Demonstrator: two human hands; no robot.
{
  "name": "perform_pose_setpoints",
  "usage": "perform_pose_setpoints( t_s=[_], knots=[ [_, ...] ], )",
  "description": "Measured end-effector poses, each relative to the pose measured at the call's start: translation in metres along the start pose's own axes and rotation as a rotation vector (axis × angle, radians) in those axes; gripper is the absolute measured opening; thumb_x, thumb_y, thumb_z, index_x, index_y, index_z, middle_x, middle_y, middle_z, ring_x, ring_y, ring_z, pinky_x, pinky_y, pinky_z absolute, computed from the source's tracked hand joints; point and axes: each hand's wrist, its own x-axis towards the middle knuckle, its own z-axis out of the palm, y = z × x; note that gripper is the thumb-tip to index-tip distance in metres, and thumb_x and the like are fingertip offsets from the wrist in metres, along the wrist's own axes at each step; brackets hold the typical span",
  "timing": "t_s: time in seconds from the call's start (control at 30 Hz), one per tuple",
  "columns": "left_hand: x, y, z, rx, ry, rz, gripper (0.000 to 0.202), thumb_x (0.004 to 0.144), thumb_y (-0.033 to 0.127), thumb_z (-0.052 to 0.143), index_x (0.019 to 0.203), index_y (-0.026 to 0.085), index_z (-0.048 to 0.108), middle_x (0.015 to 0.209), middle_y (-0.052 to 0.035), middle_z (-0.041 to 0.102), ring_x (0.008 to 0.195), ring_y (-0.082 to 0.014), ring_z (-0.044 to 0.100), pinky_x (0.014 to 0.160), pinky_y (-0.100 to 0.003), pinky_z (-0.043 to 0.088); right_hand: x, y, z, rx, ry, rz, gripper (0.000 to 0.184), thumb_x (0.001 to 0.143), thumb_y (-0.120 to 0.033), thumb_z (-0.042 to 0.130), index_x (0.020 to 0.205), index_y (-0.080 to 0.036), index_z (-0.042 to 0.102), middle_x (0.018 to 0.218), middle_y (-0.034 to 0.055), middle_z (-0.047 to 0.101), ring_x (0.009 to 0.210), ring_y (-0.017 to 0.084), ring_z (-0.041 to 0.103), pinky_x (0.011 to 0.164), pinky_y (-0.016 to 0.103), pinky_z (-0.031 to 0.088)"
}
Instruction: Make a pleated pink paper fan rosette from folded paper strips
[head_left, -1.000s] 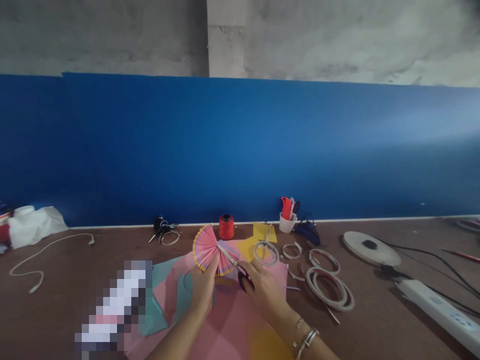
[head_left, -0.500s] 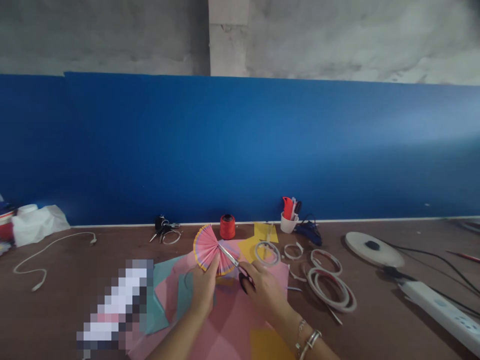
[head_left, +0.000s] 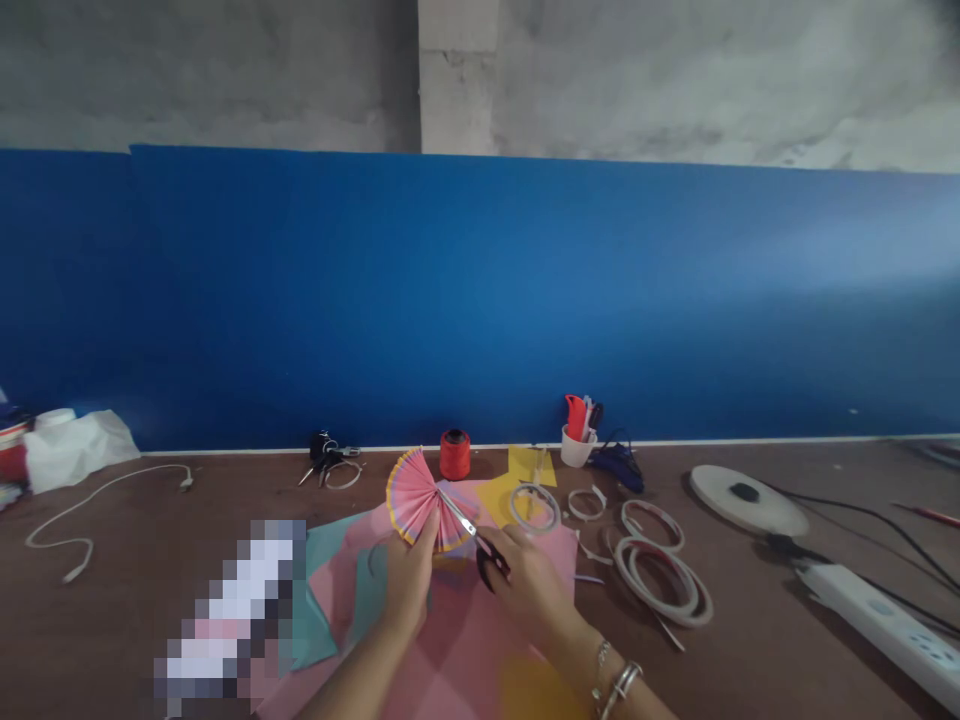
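My left hand (head_left: 409, 580) is closed on a pleated paper fan (head_left: 409, 497), pink with a yellow and purple edge, spread into a round shape. A pair of scissors (head_left: 459, 515) with black handles is gripped in my right hand (head_left: 525, 572). The blade tips lie at the fan's centre, by my left thumb; whether they touch the paper I cannot tell. Beneath both hands are sheets of pink paper (head_left: 465, 640), with teal paper (head_left: 319, 625) to the left and yellow paper (head_left: 529, 690) at the front.
Behind the fan stands a red thread spool (head_left: 454, 456). A white cup (head_left: 576, 447) of tools, tape rolls (head_left: 660, 580), a white disc (head_left: 720, 495) and a power strip (head_left: 877, 620) are to the right. Keys (head_left: 324, 455) and a white cable (head_left: 97, 492) lie left.
The scissor handles have shifted very slightly, with the blades a little closer together. Both hands and the fan stay nearly in place.
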Motion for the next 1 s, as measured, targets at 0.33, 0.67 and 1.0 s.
perform_pose_setpoints(
  t_s=[0.33,0.67,1.0],
  knots=[
    [0.0013,-0.0016,-0.0009,-0.103,-0.099,-0.031,0.044,0.067,0.048,0.070,0.093,0.013,0.071,0.077,-0.0070,0.073,0.074,-0.0241,0.067,0.063,-0.030,0.052,0.0016,0.0026,-0.0030,-0.022,-0.005,0.005,0.040,0.080,-0.015,0.045,0.116,-0.025,0.059,0.093,0.0059,0.062,0.084,0.019,0.060,0.073,0.025,0.044],
    [0.0015,-0.0034,-0.0017,-0.063,-0.082,-0.027,0.039,0.068,0.049,0.069,0.086,0.014,0.071,0.071,-0.0042,0.072,0.068,-0.0225,0.066,0.058,-0.028,0.049,0.0017,0.0034,-0.0039,-0.070,0.003,-0.013,0.038,0.082,-0.016,0.044,0.117,-0.024,0.059,0.093,0.0058,0.060,0.079,0.018,0.060,0.071,0.026,0.044],
    [0.0025,-0.0049,-0.0020,-0.075,-0.047,0.004,0.036,0.064,0.046,0.072,0.080,0.014,0.070,0.069,-0.0034,0.070,0.065,-0.0216,0.065,0.057,-0.028,0.049,0.0023,0.0013,-0.0077,-0.137,0.009,-0.008,0.041,0.081,-0.013,0.045,0.116,-0.025,0.059,0.094,0.0054,0.061,0.084,0.018,0.060,0.071,0.025,0.043]
  ],
)
